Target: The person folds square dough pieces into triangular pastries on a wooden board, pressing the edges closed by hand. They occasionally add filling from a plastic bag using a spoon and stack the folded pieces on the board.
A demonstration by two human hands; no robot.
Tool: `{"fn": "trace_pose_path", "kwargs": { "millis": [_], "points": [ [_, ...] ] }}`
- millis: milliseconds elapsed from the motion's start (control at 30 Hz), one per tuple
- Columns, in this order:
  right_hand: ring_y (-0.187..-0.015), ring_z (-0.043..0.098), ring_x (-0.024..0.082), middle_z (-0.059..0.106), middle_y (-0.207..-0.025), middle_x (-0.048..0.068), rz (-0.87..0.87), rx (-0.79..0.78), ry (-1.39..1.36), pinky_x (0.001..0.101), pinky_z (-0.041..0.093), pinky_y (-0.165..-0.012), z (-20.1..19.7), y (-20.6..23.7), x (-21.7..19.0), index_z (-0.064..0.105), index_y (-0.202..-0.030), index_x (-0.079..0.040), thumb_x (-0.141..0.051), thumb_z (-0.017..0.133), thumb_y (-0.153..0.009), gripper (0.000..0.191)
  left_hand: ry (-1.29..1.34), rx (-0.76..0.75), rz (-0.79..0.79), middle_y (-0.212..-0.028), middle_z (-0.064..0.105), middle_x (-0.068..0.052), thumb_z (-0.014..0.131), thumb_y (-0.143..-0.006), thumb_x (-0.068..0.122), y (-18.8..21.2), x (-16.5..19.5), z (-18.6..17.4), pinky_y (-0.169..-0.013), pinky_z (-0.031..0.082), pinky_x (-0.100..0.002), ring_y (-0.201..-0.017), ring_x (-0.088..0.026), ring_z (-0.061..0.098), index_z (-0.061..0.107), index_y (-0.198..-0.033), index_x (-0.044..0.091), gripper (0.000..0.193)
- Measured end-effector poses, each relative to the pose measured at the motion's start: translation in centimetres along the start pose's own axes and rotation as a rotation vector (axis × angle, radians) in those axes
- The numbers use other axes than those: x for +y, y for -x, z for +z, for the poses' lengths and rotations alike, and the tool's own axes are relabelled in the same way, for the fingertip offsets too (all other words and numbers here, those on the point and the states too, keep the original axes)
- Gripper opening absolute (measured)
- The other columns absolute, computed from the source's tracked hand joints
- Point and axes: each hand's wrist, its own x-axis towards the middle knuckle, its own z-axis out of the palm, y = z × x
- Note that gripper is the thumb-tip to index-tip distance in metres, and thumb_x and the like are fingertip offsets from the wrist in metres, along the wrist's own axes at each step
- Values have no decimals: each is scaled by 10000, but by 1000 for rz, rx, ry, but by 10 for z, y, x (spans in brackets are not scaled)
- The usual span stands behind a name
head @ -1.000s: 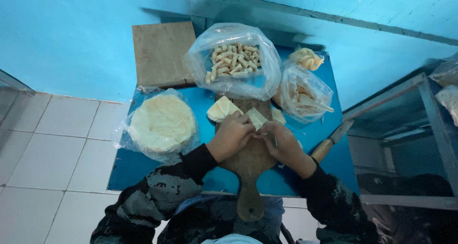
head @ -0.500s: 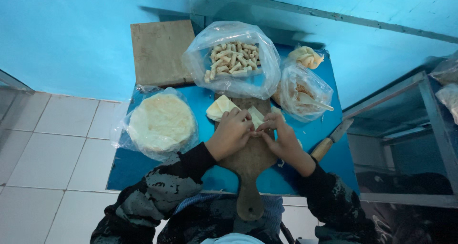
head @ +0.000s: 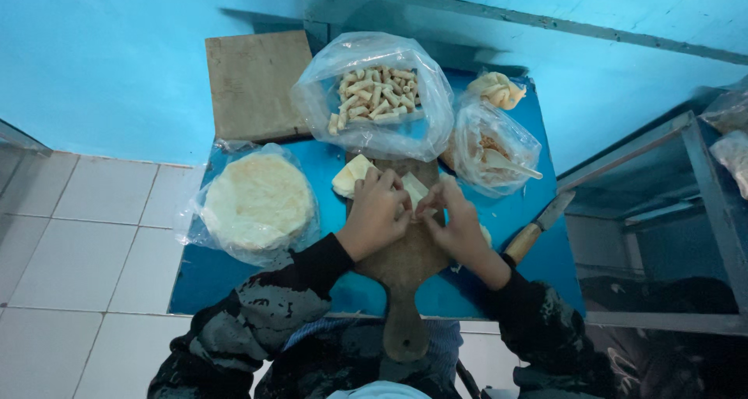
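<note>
Fingertips (head: 405, 210) pinching one wrapper (head: 414, 189), two hands, three bags

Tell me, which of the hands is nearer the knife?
Right. The right hand works on the wooden board, just left of the knife; the left hand sits farther left.

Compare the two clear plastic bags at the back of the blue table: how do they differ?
The larger bag sits left and holds many small pale rolled pieces; the smaller bag sits right and holds a loose filling with a pale utensil. The larger gapes wide, the smaller less so. Both are clear and open.
</note>
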Motion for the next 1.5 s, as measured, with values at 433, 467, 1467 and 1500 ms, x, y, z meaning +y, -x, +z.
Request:
{"fn": "trace_pose_path", "kwargs": {
  "millis": [433, 467, 1467, 1500],
  "points": [
    [-1004, 636, 353, 672, -1015, 81, -56, 34, 145, 446, 461, -873, 3, 3, 9, 597, -1060, -34, -21, 774, -783, 328, -85, -3, 119, -1091, 595, -34, 761, -758, 145, 0, -5, -2, -822, 348, -487, -1088, -287, 511, 718, -830, 135, 84],
    [-999, 647, 353, 672, -1018, 87, -42, 35, 140, 441, 471, -861, 3, 4, 10, 606, -1049, -43, -27, 785, -787, 318, -95, 7, 155, -1086, 591, -36, 764, -755, 154, 0, -5, -4, -818, 345, -488, -1088, -288, 509, 715, -828, 127, 92],
    [-1117, 620, 291, 675, -1152, 34, -286, 19, 401, 525, 365, -1006, 8, 6, 15, 523, -1266, -84, -39, 759, -841, 488, -182, 13, 181, -1109, 581, -78, 754, -768, 166, -2, -9, -1, -829, 343, -497, -1085, -305, 505, 719, -866, 103, 121],
    [-1106, 624, 286, 683, -1112, 5, -273, 17, 393, 531, 364, -1015, 8, 5, 15, 523, -1287, -75, -37, 758, -853, 495, -167, 22, 186, -1106, 577, -87, 754, -764, 169, -2, -9, -2, -820, 342, -496, -1078, -309, 503, 719, -892, 93, 153]
  ]
}}
